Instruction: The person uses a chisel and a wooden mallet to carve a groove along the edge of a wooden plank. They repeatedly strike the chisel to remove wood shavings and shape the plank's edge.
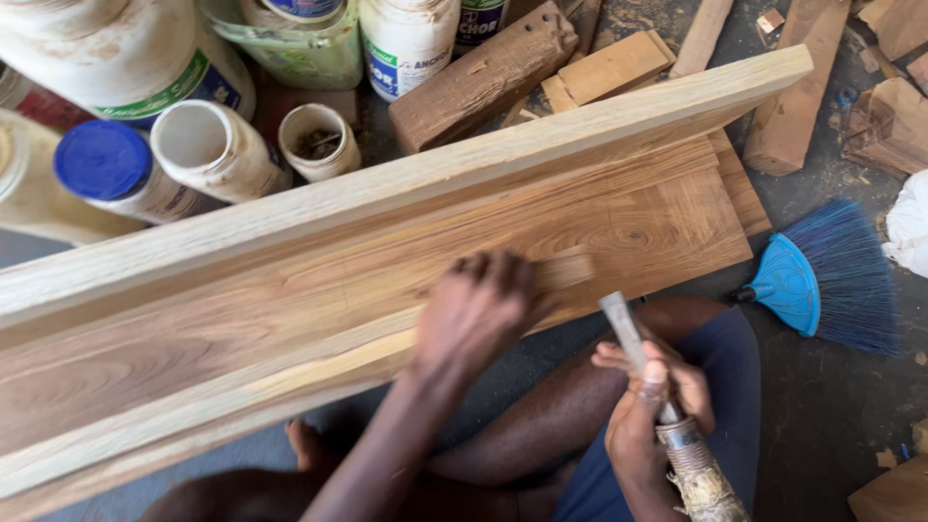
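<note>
A long wooden assembly of two joined planks (pixel 319 251) lies across my lap, an upright pale board on a flat brown one. My left hand (pixel 476 309) is closed around a small blurred piece, probably a wood block or sanding pad (pixel 565 271), pressed on the flat board near its front edge. My right hand (pixel 652 401) grips a chisel (pixel 628 333) by its worn, wrapped handle (pixel 701 478), blade pointing up toward the board's edge without touching it.
Several white plastic jars and tubs (pixel 217 145) stand behind the board at the upper left, one with a blue lid (pixel 101 159). Wood offcuts (pixel 483 77) lie at the top. A blue hand broom (pixel 826 280) rests on the dark floor to the right.
</note>
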